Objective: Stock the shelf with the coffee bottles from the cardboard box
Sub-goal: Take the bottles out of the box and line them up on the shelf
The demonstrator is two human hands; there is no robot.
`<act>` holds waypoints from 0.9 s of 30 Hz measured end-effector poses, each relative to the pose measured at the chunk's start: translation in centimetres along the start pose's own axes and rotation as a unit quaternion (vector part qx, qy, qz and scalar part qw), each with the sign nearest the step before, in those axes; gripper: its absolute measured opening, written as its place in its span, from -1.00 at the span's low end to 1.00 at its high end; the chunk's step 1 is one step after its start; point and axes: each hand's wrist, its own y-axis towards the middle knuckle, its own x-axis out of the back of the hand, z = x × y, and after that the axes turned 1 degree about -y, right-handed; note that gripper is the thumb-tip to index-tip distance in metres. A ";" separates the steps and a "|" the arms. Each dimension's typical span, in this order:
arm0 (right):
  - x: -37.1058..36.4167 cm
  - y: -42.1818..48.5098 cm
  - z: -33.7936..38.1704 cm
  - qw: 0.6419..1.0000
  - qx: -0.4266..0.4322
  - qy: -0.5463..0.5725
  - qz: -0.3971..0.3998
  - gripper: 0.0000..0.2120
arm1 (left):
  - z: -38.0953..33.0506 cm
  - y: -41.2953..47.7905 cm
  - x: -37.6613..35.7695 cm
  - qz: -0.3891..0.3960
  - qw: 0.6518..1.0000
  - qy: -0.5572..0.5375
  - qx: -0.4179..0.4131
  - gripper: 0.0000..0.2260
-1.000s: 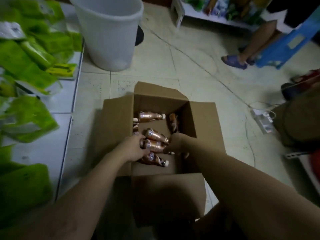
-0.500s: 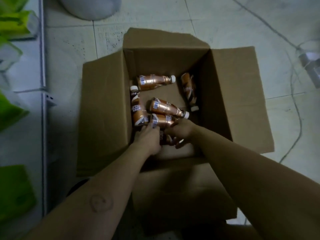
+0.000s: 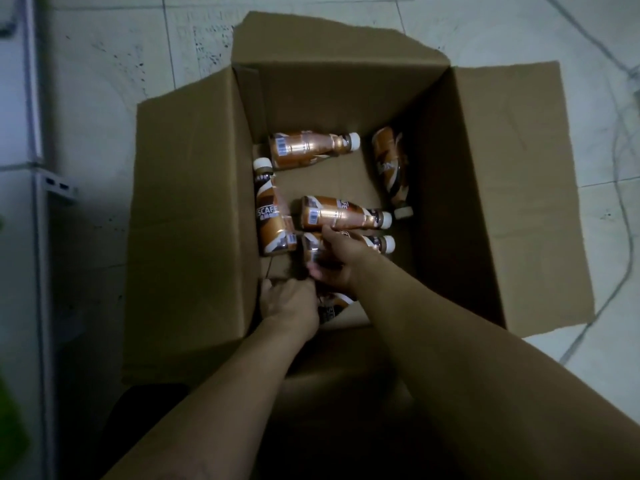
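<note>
An open cardboard box (image 3: 194, 209) stands on the tiled floor, flaps spread. Several brown coffee bottles with white caps lie on its bottom: one at the back (image 3: 311, 148), one along the left wall (image 3: 272, 209), one by the right wall (image 3: 391, 168), one in the middle (image 3: 343, 214). My right hand (image 3: 337, 261) is closed around a bottle (image 3: 377, 242) just in front of the middle one. My left hand (image 3: 287, 301) is low at the box's near left corner, fingers curled on another bottle (image 3: 332, 306) that is partly hidden under it.
A white shelf edge (image 3: 38, 202) runs down the left side, with a green package blur at the lower left corner. A grey cable (image 3: 623, 188) trails over the floor tiles to the right of the box.
The view has closed in on the box. My left hand has drawn back from the middle bottles to the near left corner. My right hand has taken hold of a bottle in the middle.
</note>
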 end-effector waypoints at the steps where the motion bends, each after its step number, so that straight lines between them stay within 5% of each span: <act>1: 0.5 -0.1 0.0 1.000 -0.007 0.001 0.001 -0.75 | 0.2 -0.1 0.1 0.003 1.000 -0.017 0.005 -0.69; 6: 4.5 -4.4 2.0 1.000 -0.019 -0.007 0.014 -0.70 | 0.6 -1.8 2.1 0.008 0.993 -0.115 0.041 -0.54; 9: 6.7 -8.2 3.9 0.990 0.019 -0.128 0.047 -0.73 | 0.4 -3.2 5.4 -0.005 0.975 -0.217 0.056 -0.48; 14: 7.6 -16.3 6.1 0.958 0.171 -0.201 0.113 -0.89 | -0.5 -7.1 11.3 -0.043 0.849 -0.526 0.032 -0.45; 16: 7.4 -20.3 6.7 0.923 0.267 -0.252 0.112 -0.76 | -0.7 -10.0 14.7 -0.078 0.796 -0.601 0.002 -0.60; 21: 5.5 -32.5 6.0 0.863 0.420 -0.251 0.125 -0.63 | 0.0 -21.1 22.7 -0.080 0.725 -0.677 -0.098 -0.79; 27: 5.2 -45.6 3.6 0.799 0.527 -0.260 0.129 -0.56 | 1.1 -33.0 26.8 -0.176 0.666 -0.684 -0.239 -0.60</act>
